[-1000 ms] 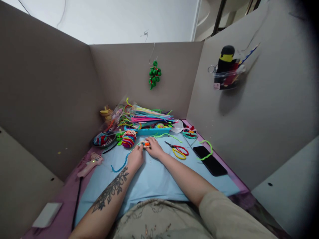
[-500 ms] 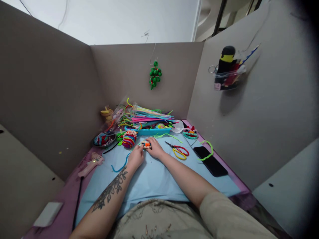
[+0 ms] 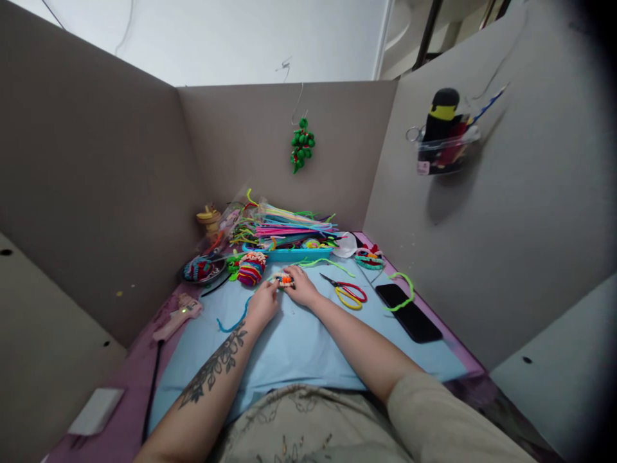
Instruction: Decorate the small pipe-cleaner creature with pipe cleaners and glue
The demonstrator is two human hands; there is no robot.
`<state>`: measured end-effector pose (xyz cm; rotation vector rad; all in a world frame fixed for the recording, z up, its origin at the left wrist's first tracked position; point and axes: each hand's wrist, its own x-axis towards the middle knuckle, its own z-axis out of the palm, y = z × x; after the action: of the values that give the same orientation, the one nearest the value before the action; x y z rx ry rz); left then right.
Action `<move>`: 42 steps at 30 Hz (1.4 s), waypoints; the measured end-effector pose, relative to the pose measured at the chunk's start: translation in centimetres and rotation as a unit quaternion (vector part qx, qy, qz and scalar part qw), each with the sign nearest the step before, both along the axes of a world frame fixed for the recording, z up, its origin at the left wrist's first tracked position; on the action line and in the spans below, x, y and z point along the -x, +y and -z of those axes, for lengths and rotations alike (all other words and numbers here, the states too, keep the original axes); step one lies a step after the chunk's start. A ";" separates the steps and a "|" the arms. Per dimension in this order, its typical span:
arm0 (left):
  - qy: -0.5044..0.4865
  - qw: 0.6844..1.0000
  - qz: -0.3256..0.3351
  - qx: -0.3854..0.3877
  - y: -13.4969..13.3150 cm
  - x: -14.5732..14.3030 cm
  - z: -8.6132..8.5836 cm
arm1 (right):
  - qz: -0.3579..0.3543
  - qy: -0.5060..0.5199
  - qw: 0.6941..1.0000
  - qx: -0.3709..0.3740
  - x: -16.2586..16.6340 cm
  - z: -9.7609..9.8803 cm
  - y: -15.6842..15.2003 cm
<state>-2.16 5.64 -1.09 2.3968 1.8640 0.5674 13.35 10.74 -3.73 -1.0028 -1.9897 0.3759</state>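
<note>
A small piece of pipe-cleaner craft work [image 3: 285,280], cream at the edges with orange and blue in the middle, lies low over the blue cloth between both hands. At its left end, my left hand [image 3: 263,303] is closed, fingertips pinching the edge. My right hand [image 3: 303,287] curls around the right end and steadies it, partly covering it. Beside my left wrist a blue pipe cleaner [image 3: 232,326] lies curved on the cloth. A striped, multicoloured pipe-cleaner body [image 3: 251,270] stands just left of the held piece.
Scissors [image 3: 348,294] with red and yellow handles lie right of my hands, near a black phone [image 3: 409,315]. Behind is a blue tray [image 3: 299,255] heaped with pipe cleaners. A pink glue gun [image 3: 179,318] rests at left by a metal bowl [image 3: 212,280]. Grey panels enclose three sides.
The view has shifted very slightly. Both hands keep nearly the same hold on the craft piece, with a little more of its orange middle showing.
</note>
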 end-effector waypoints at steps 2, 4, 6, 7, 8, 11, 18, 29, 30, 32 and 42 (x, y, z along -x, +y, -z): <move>0.001 1.000 0.008 -0.010 0.0 0.2 0.0 | 0.001 -0.001 1.000 -0.004 0.0 0.0 0.0; 0.001 1.000 0.007 -0.018 -0.1 0.3 -0.1 | 0.003 -0.003 1.000 -0.009 -0.1 0.0 0.0; 0.003 1.000 -0.002 -0.021 -0.2 0.5 -0.3 | 0.005 -0.005 1.000 -0.009 -0.1 0.1 0.0; 0.005 1.000 -0.006 -0.022 -0.2 0.5 -0.3 | 0.005 -0.004 1.000 -0.008 -0.1 0.1 0.0; 0.007 1.000 -0.008 -0.023 -0.3 0.6 -0.4 | 0.006 -0.004 1.000 -0.006 -0.1 0.1 0.1; 0.017 0.999 -0.010 -0.028 -0.3 0.6 -0.3 | 0.003 -0.002 1.000 -0.004 -0.1 0.2 0.1; 0.040 0.999 0.009 -0.022 0.0 0.4 0.3 | 0.003 -0.006 1.000 -0.009 -0.1 0.0 0.0; -0.034 0.999 -0.028 -0.031 0.0 0.8 -0.3 | -0.001 -0.001 1.000 0.003 -0.1 0.0 0.0; -0.061 0.997 -0.030 -0.038 0.2 1.0 -0.2 | -0.002 0.002 1.000 0.003 -0.2 0.0 0.0; -0.111 0.992 -0.033 -0.045 0.7 1.3 0.1 | -0.006 0.008 1.000 0.001 -0.2 -0.1 -0.1; -0.168 0.984 -0.041 -0.038 1.6 1.9 0.6 | -0.061 -0.034 0.997 0.024 -1.9 -1.1 -1.4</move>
<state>-4.07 7.21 -1.74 2.1072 1.8241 0.9968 15.24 9.35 -2.62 -0.9379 -2.1177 0.4643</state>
